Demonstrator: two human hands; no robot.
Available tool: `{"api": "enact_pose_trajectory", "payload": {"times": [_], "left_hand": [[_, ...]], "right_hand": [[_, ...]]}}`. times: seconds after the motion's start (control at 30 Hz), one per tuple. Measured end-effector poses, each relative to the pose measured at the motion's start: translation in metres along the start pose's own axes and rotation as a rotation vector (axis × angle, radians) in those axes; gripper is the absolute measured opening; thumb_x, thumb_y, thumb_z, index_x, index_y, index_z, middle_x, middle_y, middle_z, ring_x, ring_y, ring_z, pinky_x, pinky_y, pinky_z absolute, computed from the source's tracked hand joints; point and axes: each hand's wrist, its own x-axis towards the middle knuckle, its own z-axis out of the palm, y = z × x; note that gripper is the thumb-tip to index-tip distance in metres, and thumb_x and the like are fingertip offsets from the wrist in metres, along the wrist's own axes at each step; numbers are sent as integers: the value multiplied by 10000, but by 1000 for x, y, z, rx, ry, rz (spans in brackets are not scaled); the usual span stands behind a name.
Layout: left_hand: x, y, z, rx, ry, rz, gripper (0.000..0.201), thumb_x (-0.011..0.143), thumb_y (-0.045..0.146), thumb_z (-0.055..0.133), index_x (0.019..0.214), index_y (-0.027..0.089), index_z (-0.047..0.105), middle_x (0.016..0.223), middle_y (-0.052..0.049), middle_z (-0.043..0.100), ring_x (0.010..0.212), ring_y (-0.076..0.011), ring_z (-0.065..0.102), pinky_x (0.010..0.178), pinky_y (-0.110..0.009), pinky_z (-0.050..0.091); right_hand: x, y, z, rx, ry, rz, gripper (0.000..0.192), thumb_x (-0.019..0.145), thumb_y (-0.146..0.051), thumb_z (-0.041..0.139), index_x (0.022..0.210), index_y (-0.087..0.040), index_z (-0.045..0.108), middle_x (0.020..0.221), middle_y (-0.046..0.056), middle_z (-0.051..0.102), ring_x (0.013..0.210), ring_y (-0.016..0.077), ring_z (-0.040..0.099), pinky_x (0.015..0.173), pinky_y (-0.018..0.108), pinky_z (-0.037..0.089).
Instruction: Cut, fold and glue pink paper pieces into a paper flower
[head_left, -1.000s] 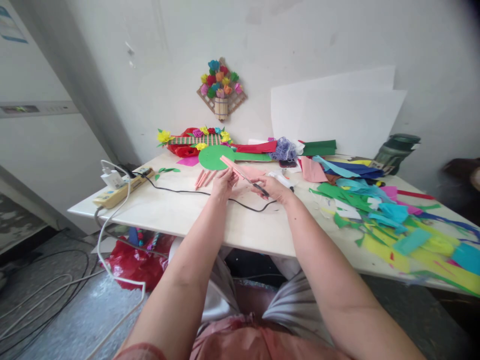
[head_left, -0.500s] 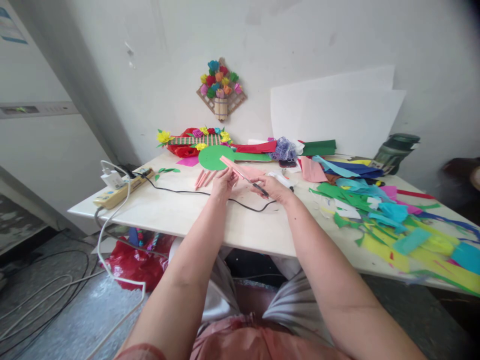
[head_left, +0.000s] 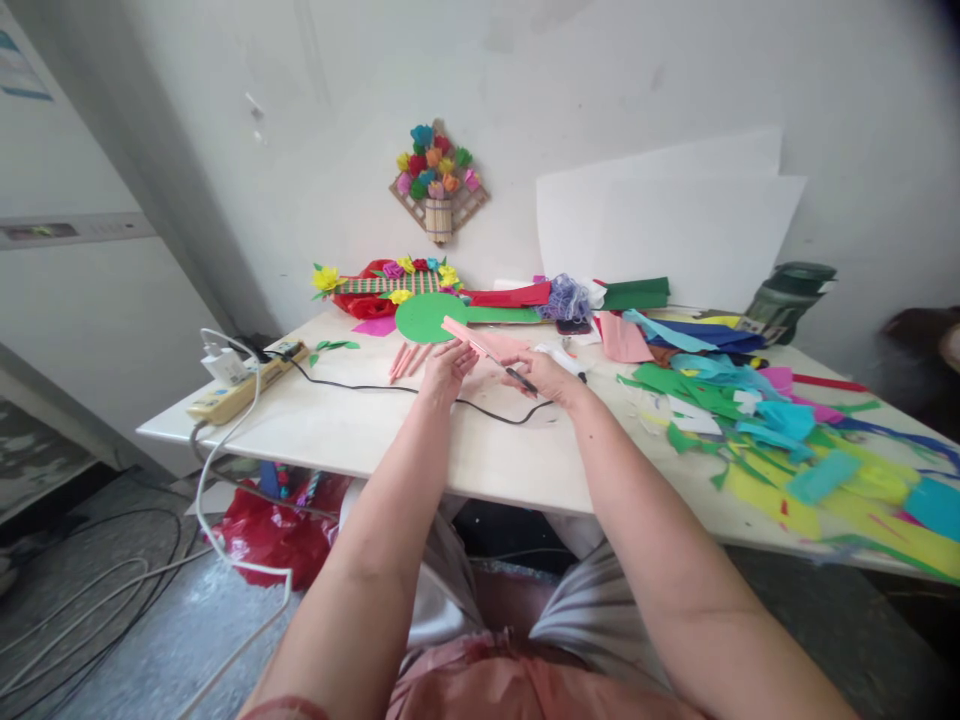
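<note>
My left hand (head_left: 448, 370) is closed on a folded strip of pink crepe paper (head_left: 457, 328) above the middle of the table. In my right hand (head_left: 553, 376) is a pair of scissors (head_left: 520, 380) with dark handles, its blades pointing left along the pink strip. Whether the blades are apart I cannot make out. Just behind the hands lies a flat pink sheet (head_left: 511, 343). To the left of my left hand rest several rolled pink strips (head_left: 409, 360). A round green paddle-shaped piece (head_left: 429, 317) lies farther back.
A black cord (head_left: 352, 385) crosses the table beneath my hands, from a power strip (head_left: 244, 390) at the left. Colourful paper scraps (head_left: 780, 430) cover the right side, near a green bottle (head_left: 791, 300). A flower-trimmed bamboo piece (head_left: 390, 285) lies at the back.
The fingers of my left hand have shifted slightly and look a little straighter around the pink strip. My right hand and the scissors stay in nearly the same place. The view has tilted slightly.
</note>
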Motion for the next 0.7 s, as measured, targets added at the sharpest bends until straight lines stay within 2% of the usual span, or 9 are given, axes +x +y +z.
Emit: {"api": "enact_pose_trajectory", "payload": {"times": [0.27,0.47,0.7], "left_hand": [[-4,3,2,67,-15,-42,123,638,80,706,698,121,606,633,-19,652,561,-93,627,673,-227,523],[0,1,-1,79,-24,-12,119,627,71,699,698,116,616,636,-28,655,562,-98,625,628,-218,517],[-1,2,-3,75,-85,21,109,608,74,701,696,106,646,665,-39,667,603,-109,637,662,-228,528]], "right_hand": [[0,2,-2,-12,6,-7,378,645,-262,734,968,-126,590,410,-119,417,355,44,359,372,184,276],[2,5,-5,-29,-2,-13,413,634,-276,743,981,-119,584,419,-115,440,365,45,364,382,186,281],[-1,0,-5,-24,-17,7,407,666,-270,723,1002,-101,566,413,-101,470,359,45,362,364,184,268]]}}
